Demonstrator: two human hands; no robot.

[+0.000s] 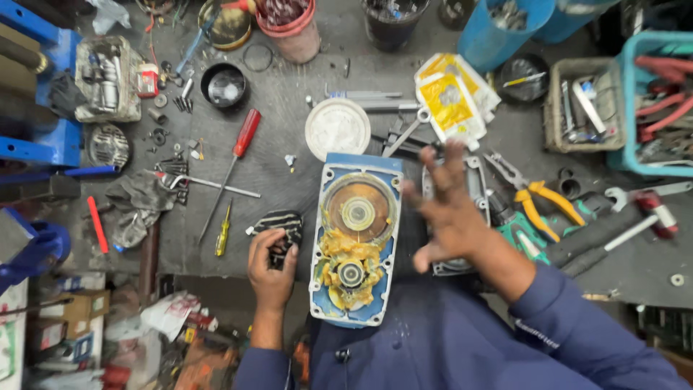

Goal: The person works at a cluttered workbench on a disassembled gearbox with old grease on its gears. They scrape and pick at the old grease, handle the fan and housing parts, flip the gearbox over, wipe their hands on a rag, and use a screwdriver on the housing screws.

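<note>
Crowding a grimy dark workbench (289, 155): scattered tools, tubs, rags.

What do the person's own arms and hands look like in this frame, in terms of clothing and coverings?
Both hands are bare, with no gloves: the left hand and the right hand. Both arms wear long dark navy-blue fabric sleeves ending at the wrists, part of a matching dark blue work garment. The right hand looks motion-blurred, so any rings or fine marks cannot be made out.

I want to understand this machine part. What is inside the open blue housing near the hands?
Inside the blue housing sit a large round gear at the top, a smaller bearing lower down, and thick yellow grease around them. Whatever lies under the grease and gear is covered.
</note>
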